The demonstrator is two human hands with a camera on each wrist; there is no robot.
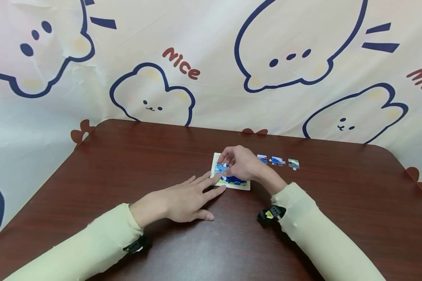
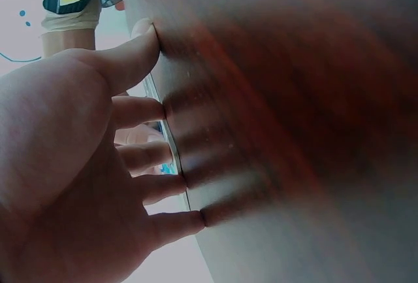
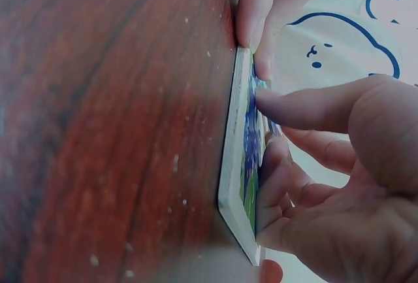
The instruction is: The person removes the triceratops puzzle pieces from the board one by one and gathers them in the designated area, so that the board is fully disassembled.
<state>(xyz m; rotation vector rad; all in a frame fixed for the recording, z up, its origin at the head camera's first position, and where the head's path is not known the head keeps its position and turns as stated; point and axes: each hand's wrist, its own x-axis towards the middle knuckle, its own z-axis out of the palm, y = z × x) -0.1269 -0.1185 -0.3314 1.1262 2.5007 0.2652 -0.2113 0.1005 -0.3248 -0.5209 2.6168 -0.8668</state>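
The head view shows a reddish-brown wood-grain worktop with a flat rectangular puzzle with a cream border and a blue-and-green picture lying on it, in from the far edge and well apart from both far corners. The left hand lies with fingers spread and straight, gripping nothing, its fingertips touching the puzzle's left and near edges. The right hand arches over the puzzle with bent fingers, thumb and fingertips down at the picture; whether it pinches a piece, I cannot tell. Just right of it, toward the worktop's far edge, three loose blue, white and green jigsaw pieces lie in a row. Pale yellow-green sleeves cover both forearms, and a black strapped device sits at each wrist. A whitish cloth printed with navy cartoon outlines hangs behind the far edge.
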